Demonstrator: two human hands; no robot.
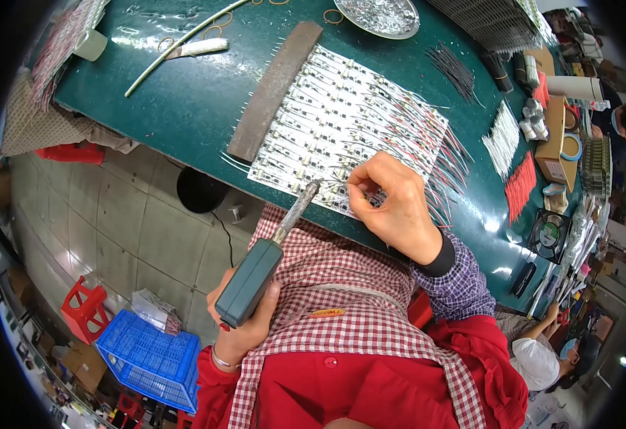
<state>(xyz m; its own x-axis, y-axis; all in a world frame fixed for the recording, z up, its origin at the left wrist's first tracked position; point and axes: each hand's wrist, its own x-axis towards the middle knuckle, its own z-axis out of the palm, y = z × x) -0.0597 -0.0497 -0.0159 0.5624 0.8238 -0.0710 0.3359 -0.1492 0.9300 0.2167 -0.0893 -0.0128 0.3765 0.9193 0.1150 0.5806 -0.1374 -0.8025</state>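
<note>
My left hand [245, 332] is closed around the dark green handle of a soldering iron [252, 279]. The iron's metal barrel slants up and right, and its tip is at the near edge of a white panel of small circuit boards [338, 107]. Just right of the tip, my right hand [402, 211] pinches thumb and forefinger together on a thin wire, mostly hidden by the fingers. Rows of black, white and red wires stick out from the panel. Across its left side lies a long brown-grey flat bar [277, 93].
Black wires [452, 70], white wires [501, 139] and red wires [520, 187] lie in bundles on the right. A scrap-filled metal dish [391, 34] and a white-handled knife [204, 47] are farther off. A blue crate [148, 357] stands lower left; a co-worker [538, 361] sits lower right.
</note>
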